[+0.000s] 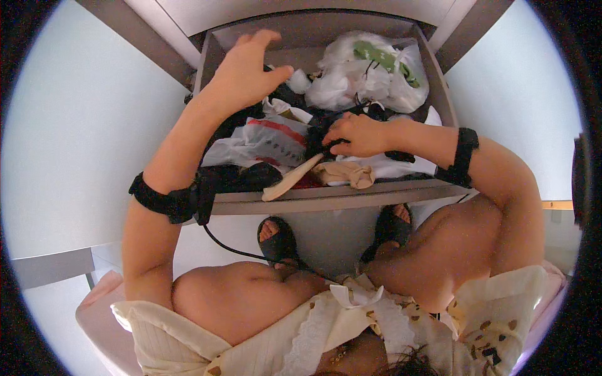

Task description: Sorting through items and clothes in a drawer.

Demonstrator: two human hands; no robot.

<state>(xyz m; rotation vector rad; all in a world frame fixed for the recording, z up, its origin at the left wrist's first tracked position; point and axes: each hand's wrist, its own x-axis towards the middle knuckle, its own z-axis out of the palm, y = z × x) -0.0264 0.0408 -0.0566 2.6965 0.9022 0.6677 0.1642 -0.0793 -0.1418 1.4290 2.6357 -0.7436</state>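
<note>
In the open grey wooden drawer, the right hand pinches a soft black fabric piece at the middle; the left hand, fingers spread wide, hovers beside crinkled white plastic bags.

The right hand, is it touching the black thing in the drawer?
Touching. In the head view the right hand has its fingers curled around the black garment, with no gap showing.

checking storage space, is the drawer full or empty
Full: the open drawer is crammed with white plastic bags and dark clothing.
</note>
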